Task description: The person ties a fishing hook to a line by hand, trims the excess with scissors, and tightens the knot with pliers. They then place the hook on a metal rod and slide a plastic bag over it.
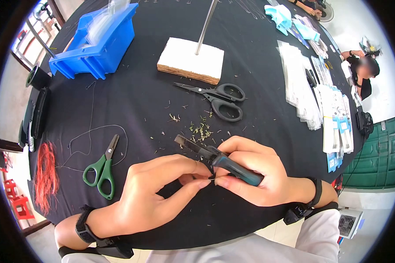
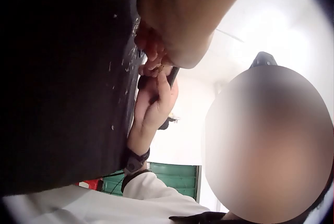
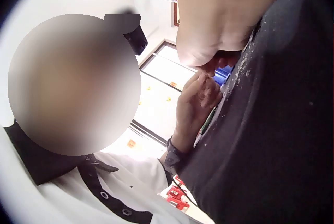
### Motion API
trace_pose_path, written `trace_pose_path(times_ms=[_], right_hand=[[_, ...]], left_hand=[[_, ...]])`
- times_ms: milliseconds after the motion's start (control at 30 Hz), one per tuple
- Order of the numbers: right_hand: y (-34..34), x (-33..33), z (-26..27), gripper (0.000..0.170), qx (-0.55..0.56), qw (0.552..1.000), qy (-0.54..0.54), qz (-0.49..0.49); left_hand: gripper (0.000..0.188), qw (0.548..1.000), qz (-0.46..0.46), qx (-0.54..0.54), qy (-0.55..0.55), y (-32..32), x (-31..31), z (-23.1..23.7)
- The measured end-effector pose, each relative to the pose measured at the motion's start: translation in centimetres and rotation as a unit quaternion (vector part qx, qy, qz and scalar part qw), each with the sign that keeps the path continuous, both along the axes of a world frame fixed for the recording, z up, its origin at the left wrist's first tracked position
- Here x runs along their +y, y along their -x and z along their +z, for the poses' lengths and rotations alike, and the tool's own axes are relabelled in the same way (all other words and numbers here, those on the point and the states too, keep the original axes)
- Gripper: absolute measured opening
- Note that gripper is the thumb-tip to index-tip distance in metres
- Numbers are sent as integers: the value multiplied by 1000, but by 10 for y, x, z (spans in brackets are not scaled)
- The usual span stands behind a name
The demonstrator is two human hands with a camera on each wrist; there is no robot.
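Note:
In the head view, my right hand (image 1: 254, 171) grips a utility knife (image 1: 239, 170) with a dark teal handle. Its wide dark blade (image 1: 191, 145) points up and to the left, over the cloth. My left hand (image 1: 156, 193) meets it fingertip to fingertip, thumb and forefinger pinching a small thin piece (image 1: 212, 179); its kind cannot be made out. The right thumb touches the piece's other end. Green and pale shavings (image 1: 200, 131) lie scattered just beyond the blade. Both wrist views show the hands close together, the piece mostly hidden by fingers.
Black-handled scissors (image 1: 224, 98) lie beyond the shavings, before a white block (image 1: 191, 59) with a metal rod. Green-handled scissors (image 1: 102, 171), a loose thin line (image 1: 91, 129) and red strands (image 1: 46, 175) are at left. A blue bin (image 1: 96, 52) stands behind; plastic packets (image 1: 296, 85) lie at right.

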State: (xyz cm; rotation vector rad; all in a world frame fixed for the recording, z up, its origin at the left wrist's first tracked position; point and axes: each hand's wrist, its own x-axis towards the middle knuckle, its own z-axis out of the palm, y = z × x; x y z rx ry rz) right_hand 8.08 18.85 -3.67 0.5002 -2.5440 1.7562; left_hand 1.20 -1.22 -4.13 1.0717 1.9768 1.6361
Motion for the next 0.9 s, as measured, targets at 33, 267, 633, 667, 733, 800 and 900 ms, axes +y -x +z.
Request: trace_pose_path(times_ms=[33,267,633,667,733,800,900], right_hand=[[1,0,-1,14,0,1000,8,4],[2,-4,-4,14,53,998,-8,-30],[5,-3,3,19,148,951,-253,-98],[7,-3,7,19,163,950,-245,-101],[15,2,6,16,190,942,-243,-131],[34,18,-2,17,238,900,-319,-175],[43,27,-5,22,138,915,-329,-188]], left_hand=[[14,1000,-5,10,-3,1,0,0],[10,1000,-16,22,3,1,1,3],[8,997,69,36,-3,5,-4,7],[8,997,70,32,-4,6,-4,8],[8,997,70,13,-6,7,-5,9],[8,998,68,-15,-10,8,-5,8],[8,996,65,-58,-13,8,-6,9]])
